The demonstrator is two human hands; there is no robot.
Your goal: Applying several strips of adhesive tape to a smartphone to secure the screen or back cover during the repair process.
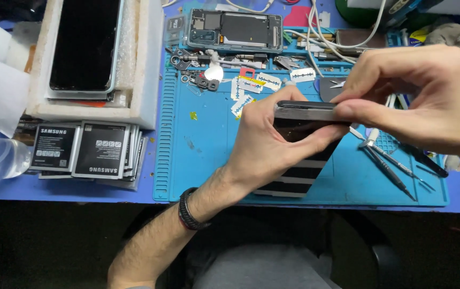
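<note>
Right now the left hand (265, 144) is clenched around a dark phone (307, 115), holding it on edge above the blue work mat (203, 155), thumb on the near face and fingers curled behind. From the right, the right hand (428, 99) pinches the phone's upper edge between thumb and forefinger; whether a thin tool sits in that pinch I cannot tell. By the look of it, the step in hand is working along the seam of the phone's edge, either pressing the panel down or easing it apart, and the next move would call for steady, even pressure along that edge while the left hand keeps the body from twisting. Just beyond the grip, loose razor blades (267, 81) and small parts lie scattered on the far part of the mat, and an opened phone chassis (235, 29) rests at its far edge. Tweezers and screwdrivers (390, 163) lie on the right of the mat, under the right hand. Off to the left, flat batteries (88, 150) are stacked near a white foam box (144, 64) holding another dark screen.
</note>
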